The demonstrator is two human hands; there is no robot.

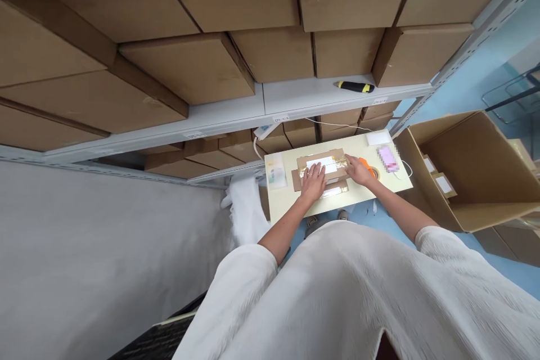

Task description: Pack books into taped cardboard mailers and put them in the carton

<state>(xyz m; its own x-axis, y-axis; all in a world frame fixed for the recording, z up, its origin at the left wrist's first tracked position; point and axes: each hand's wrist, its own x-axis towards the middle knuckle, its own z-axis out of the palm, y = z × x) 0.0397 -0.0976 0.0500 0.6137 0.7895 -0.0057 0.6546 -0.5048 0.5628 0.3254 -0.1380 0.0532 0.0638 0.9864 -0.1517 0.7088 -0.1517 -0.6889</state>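
A small flat cardboard box [341,158] with a white label [327,165] and clear, shiny tape lies on the cream table [278,199]. My left hand [314,181] rests flat on its near left part, fingers spread over the label's edge. At the box's right end, my right hand [358,170] grips the edge, its fingertips close together. Beneath and nearer to me sits another taped cardboard piece [335,189], partly covered. Just right of my right hand is an orange tape dispenser [368,166] with a roll of tape [375,173].
A phone-like blurred item [387,158] and a white pad [378,138] lie at the table's right. Plastic packets [277,170] are at its left. A shelf [295,98] of cartons holds a utility knife [354,86]. A large open carton [476,180] stands right; white wrapping [247,211] hangs left.
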